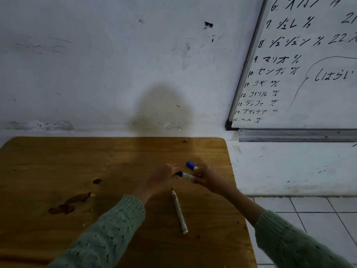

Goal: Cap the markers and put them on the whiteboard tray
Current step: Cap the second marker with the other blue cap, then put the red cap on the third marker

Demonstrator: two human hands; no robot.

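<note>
A white marker (187,176) with a blue cap is held level between both hands, just above the wooden table (77,171). My left hand (164,176) pinches its blue cap end. My right hand (205,177) grips the barrel's other end. A second blue-capped marker (191,165) sticks out up-left from my right hand. A third marker (179,210) lies uncapped on the table in front of my hands, its dark tip pointing away from me. The metal whiteboard tray (297,135) runs along the wall at the right, beyond the table's corner, with nothing visible on it.
The whiteboard (309,78), covered in writing, hangs above the tray. The table's right edge ends short of the tray, with tiled floor (318,213) between. Dark stains (69,204) mark the table's left side. No loose cap is in view.
</note>
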